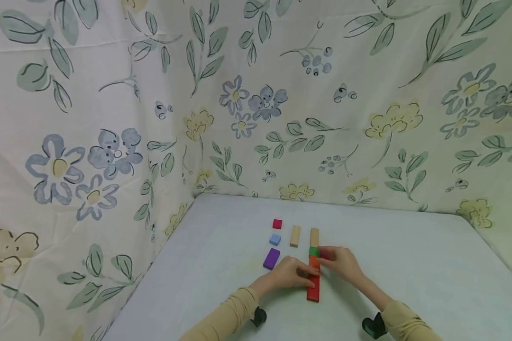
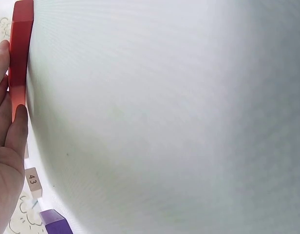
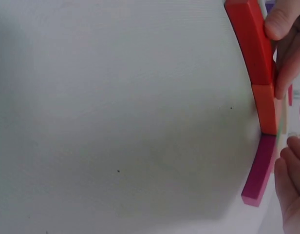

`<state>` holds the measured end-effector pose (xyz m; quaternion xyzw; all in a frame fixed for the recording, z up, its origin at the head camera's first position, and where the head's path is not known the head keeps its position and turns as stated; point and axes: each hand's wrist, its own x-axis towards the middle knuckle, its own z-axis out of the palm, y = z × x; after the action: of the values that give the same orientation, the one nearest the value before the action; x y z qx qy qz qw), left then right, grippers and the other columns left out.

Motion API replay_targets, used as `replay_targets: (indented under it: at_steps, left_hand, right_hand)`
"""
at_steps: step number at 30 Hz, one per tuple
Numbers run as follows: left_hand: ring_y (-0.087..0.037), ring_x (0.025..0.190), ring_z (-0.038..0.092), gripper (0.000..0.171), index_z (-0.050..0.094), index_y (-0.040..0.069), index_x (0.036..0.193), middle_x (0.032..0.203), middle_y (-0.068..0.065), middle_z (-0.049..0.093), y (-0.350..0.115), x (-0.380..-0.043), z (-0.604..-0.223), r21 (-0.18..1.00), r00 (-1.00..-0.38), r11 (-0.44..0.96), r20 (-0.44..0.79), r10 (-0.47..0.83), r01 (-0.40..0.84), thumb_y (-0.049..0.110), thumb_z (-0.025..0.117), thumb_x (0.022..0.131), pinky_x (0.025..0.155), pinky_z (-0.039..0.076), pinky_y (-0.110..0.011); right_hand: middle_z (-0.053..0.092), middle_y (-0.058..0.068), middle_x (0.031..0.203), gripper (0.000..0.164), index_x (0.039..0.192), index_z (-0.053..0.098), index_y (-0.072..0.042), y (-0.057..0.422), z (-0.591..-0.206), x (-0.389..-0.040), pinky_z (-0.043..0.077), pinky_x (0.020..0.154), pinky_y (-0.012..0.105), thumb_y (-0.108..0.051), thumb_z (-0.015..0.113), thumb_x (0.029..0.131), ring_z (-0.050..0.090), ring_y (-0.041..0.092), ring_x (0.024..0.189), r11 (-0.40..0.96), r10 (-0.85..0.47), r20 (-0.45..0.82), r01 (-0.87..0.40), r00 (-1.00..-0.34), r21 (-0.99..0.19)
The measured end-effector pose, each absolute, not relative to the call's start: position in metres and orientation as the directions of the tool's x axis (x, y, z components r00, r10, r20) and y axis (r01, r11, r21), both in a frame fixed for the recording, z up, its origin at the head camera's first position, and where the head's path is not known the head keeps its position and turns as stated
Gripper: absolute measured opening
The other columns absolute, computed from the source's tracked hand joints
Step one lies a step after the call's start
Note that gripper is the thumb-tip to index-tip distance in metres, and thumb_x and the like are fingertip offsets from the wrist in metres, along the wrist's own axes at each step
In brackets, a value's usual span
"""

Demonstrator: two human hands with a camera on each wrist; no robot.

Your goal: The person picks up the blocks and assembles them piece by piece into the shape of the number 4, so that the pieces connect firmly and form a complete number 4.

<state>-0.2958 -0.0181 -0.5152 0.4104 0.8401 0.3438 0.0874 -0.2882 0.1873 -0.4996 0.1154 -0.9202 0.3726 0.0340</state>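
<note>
The left hand (image 1: pixel 287 272) touches the red block (image 1: pixel 313 294) at the near end of the orange block (image 1: pixel 314 263), the right hand (image 1: pixel 344 264) meets the magenta block (image 3: pixel 260 170) at orange's far right, neither's grasp discernible; light, even pressure should preserve alignment.

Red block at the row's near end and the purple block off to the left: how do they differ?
The red block meets the orange block end to end; the purple block lies apart from the row. The left hand touches the red block, while the purple block is untouched. The red block looks longer than the purple block. Both are oblong.
</note>
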Motion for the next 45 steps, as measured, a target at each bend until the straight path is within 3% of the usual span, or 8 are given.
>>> replay_targets:
  at_steps: [13,20,34,41,45]
  left_hand:
    - [0.004,0.069,0.044,0.032,0.072,0.018,0.112,0.101,0.006,0.074,-0.018,-0.295,-0.515,0.61,-0.63,0.423,0.166,0.759,0.67,0.024,0.076,0.08,0.058,0.034,-0.007]
    - [0.006,0.063,0.037,0.034,0.072,0.018,0.112,0.098,0.006,0.075,-0.017,-0.297,-0.517,0.606,-0.636,0.434,0.158,0.756,0.666,0.026,0.076,0.08,0.053,0.029,-0.009]
    - [0.004,0.076,0.053,0.032,0.072,0.019,0.112,0.103,0.008,0.073,-0.017,-0.298,-0.515,0.6,-0.631,0.444,0.136,0.764,0.666,0.024,0.076,0.08,0.065,0.041,-0.007]
    - [0.004,0.066,0.044,0.032,0.072,0.018,0.111,0.1,0.007,0.074,-0.015,-0.296,-0.508,0.534,-0.613,0.463,0.138,0.778,0.708,0.023,0.076,0.08,0.057,0.033,-0.008]
    - [0.004,0.068,0.047,0.032,0.072,0.018,0.111,0.098,0.008,0.074,-0.013,-0.295,-0.503,0.481,-0.591,0.471,0.13,0.796,0.74,0.026,0.076,0.081,0.059,0.034,-0.007]
  right_hand:
    - [0.072,0.016,0.104,0.034,0.107,0.071,0.0,0.176,-0.507,-0.28,0.055,0.077,0.044,-0.016,0.076,0.078,0.068,0.029,0.094,0.769,-0.18,0.236,-0.286,-0.955,-0.572]
    - [0.073,0.014,0.1,0.03,0.103,0.072,-0.001,0.174,-0.508,-0.28,0.055,0.073,0.042,-0.014,0.077,0.076,0.07,0.027,0.088,0.793,-0.178,0.286,-0.309,-0.942,-0.525]
    - [0.074,0.012,0.095,0.028,0.1,0.074,-0.004,0.175,-0.51,-0.281,0.055,0.069,0.038,-0.015,0.079,0.074,0.07,0.023,0.084,0.801,-0.197,0.302,-0.331,-0.933,-0.499]
    - [0.074,0.011,0.094,0.028,0.099,0.075,-0.004,0.177,-0.511,-0.282,0.055,0.069,0.036,-0.015,0.08,0.073,0.07,0.022,0.083,0.8,-0.213,0.317,-0.351,-0.924,-0.487]
    - [0.074,0.011,0.094,0.028,0.099,0.075,-0.003,0.178,-0.51,-0.281,0.055,0.067,0.035,-0.014,0.08,0.073,0.07,0.022,0.081,0.793,-0.221,0.325,-0.363,-0.92,-0.49]
